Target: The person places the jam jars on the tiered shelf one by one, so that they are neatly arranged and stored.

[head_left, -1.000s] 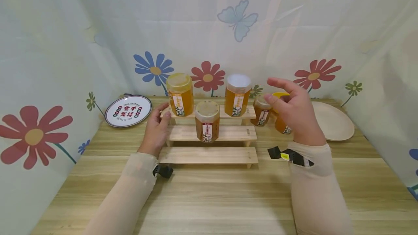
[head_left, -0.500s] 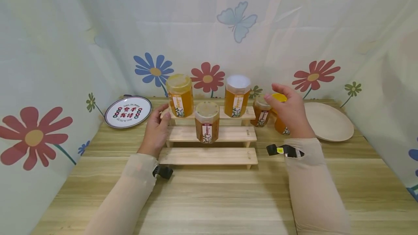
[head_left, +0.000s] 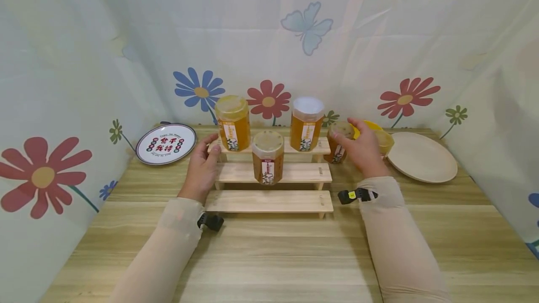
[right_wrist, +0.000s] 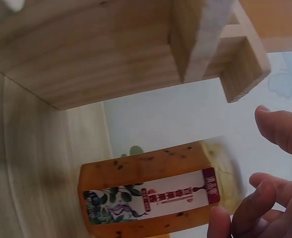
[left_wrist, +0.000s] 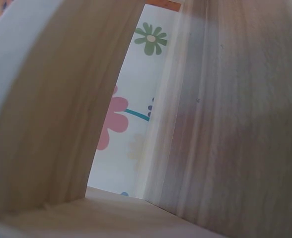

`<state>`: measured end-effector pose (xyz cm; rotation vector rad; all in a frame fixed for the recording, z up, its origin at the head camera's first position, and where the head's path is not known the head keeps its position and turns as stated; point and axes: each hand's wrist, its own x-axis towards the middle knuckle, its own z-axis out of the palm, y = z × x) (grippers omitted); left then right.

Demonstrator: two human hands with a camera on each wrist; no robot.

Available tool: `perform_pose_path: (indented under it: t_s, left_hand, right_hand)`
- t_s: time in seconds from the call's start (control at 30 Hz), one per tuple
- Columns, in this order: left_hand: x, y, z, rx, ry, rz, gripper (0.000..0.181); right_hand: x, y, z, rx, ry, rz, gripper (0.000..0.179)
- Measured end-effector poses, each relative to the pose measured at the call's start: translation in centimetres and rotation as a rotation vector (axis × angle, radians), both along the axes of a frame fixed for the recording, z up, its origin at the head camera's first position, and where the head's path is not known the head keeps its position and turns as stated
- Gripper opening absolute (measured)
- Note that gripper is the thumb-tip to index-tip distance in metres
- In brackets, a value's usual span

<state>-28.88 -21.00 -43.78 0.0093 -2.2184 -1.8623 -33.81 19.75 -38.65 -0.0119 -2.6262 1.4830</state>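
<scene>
My right hand (head_left: 365, 151) reaches over the lid of a dark amber jar (head_left: 335, 152) standing on the table at the right end of a wooden three-step stand (head_left: 269, 201). In the right wrist view, thumb and bent fingers are spread around the lid of this jar (right_wrist: 146, 191), with a gap between thumb and lid. My left hand (head_left: 201, 169) grips the left end of the stand's top step. The left wrist view shows only the stand's boards (left_wrist: 51, 114) close up. An orange jar (head_left: 232, 130) and a white-lidded jar (head_left: 305, 130) stand on the top step, a brown jar (head_left: 267, 165) on the middle one.
Right of my right hand, another jar's pale lid (head_left: 384, 142) shows, its body mostly hidden. A yellow object (head_left: 368, 127) is partly visible behind the hand. A beige plate (head_left: 425, 158) lies at the right, a white plate with red characters (head_left: 166, 155) at the left.
My right hand has moved left and down to the dark amber jar's lid, passing in front of the jar beside it. The left hand and the stand have stayed put.
</scene>
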Motion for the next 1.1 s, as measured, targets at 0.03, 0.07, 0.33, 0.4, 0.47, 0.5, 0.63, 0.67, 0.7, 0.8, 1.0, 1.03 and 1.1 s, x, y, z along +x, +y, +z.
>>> perform_pose_path:
  t_s: [0.03, 0.07, 0.33, 0.4, 0.47, 0.5, 0.63, 0.67, 0.7, 0.8, 1.0, 1.03, 1.1]
  left_hand:
    - [0.0, 0.0, 0.0, 0.004, 0.002, -0.001, 0.046]
    - [0.0, 0.0, 0.0, 0.006, 0.003, -0.002, 0.046]
    - [0.0, 0.1, 0.1, 0.004, 0.0, -0.002, 0.046]
    - [0.1, 0.1, 0.1, 0.001, -0.002, 0.0, 0.046]
    - [0.1, 0.1, 0.2, 0.0, -0.005, -0.001, 0.047]
    - [0.1, 0.1, 0.2, 0.0, -0.005, 0.0, 0.047]
    - [0.1, 0.1, 0.2, -0.005, -0.004, 0.003, 0.047]
    - [0.1, 0.1, 0.2, -0.001, -0.001, 0.004, 0.047]
    - [0.1, 0.1, 0.1, 0.0, 0.001, 0.006, 0.046]
    - [0.1, 0.1, 0.1, 0.008, 0.005, 0.008, 0.046]
    - [0.2, 0.1, 0.1, 0.004, 0.008, 0.01, 0.046]
    - [0.2, 0.1, 0.0, 0.005, 0.008, 0.01, 0.046]
    - [0.1, 0.1, 0.0, 0.004, 0.003, 0.009, 0.046]
  right_hand:
    - [-0.1, 0.0, -0.1, 0.003, -0.002, -0.002, 0.084]
    - [-0.2, 0.0, -0.3, 0.006, -0.004, -0.006, 0.085]
    - [-0.6, -0.3, -1.2, -0.001, -0.008, -0.032, 0.082]
    - [-0.6, -0.3, -1.4, -0.002, 0.006, -0.042, 0.079]
    - [-0.7, -0.4, -1.5, -0.002, 0.016, -0.054, 0.077]
    - [-0.7, -0.4, -1.5, -0.003, 0.019, -0.059, 0.077]
    - [-0.7, -0.5, -1.5, -0.001, 0.013, -0.065, 0.076]
    - [-0.7, -0.4, -1.4, 0.006, 0.013, -0.061, 0.076]
    - [-0.7, -0.4, -1.4, 0.014, 0.014, -0.055, 0.076]
    - [-0.5, -0.2, -1.1, 0.058, 0.015, -0.034, 0.078]
    - [-0.5, 0.4, -0.7, 0.142, 0.0, 0.031, 0.088]
    - [-0.5, 0.5, -0.6, 0.15, -0.009, 0.047, 0.089]
    - [-0.5, 0.7, -0.5, 0.161, -0.028, 0.074, 0.089]
